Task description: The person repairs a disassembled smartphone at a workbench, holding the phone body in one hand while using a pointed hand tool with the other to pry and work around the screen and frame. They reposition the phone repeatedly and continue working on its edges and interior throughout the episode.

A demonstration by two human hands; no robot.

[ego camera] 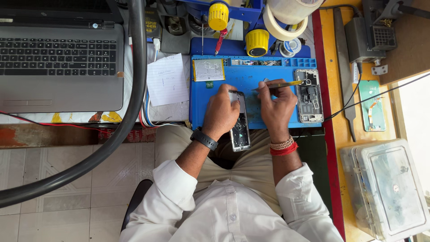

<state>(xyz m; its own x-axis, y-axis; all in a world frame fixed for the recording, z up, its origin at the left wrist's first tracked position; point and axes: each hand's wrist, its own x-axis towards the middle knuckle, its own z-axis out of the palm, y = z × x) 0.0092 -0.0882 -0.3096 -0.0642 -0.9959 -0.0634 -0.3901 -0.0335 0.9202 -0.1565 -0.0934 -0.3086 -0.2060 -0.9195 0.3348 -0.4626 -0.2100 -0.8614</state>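
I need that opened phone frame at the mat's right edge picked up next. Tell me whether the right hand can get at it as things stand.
Probably yes. The opened phone frame lies uncovered just beside the right hand, with bare blue mat between. But that hand holds yellow-handled tweezers, so it isn't free.

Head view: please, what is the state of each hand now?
Left hand: closed on a slim opened phone frame.
Right hand: closed, holding thin yellow-handled tweezers.

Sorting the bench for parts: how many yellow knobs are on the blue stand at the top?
2: one yellow knob at the top centre, the other lower right, beside the tape rolls. More may be hidden beyond the frame.
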